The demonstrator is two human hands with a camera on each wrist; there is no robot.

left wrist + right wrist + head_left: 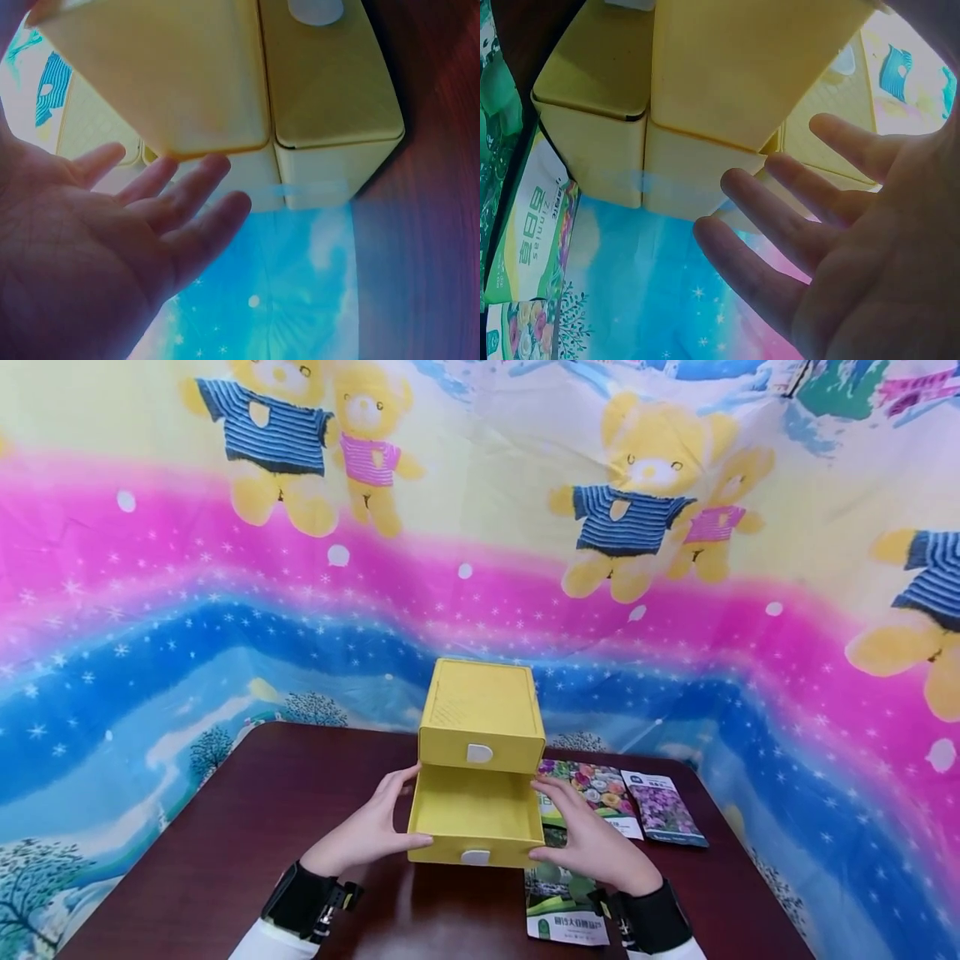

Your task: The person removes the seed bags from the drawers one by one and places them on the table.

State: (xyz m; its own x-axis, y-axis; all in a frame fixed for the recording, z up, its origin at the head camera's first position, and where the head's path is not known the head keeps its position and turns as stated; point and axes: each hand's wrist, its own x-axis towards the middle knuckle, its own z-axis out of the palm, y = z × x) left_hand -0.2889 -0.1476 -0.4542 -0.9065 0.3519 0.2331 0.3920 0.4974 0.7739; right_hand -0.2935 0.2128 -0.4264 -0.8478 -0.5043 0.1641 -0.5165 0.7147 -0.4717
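A yellow drawer unit (482, 697) stands on the table, its top drawer closed. Below that, a drawer (476, 806) is pulled out, and no contents show in it. Both wrist views show its underside and a closed lower drawer (334, 82) with a white tab. At the pulled-out drawer's left side is my left hand (367, 831), thumb by the front corner, fingers extended along the side. My right hand (596, 843) mirrors it on the right, thumb at the front corner. The fingers (757, 210) look loosely spread in the right wrist view.
Flower-picture packets lie right of the unit: one with mixed blooms (592, 789), one with purple flowers (663, 810), and a green one (562, 910) partly under my right wrist. A cloth printed with bears (480, 552) hangs behind the dark wooden table (285, 793).
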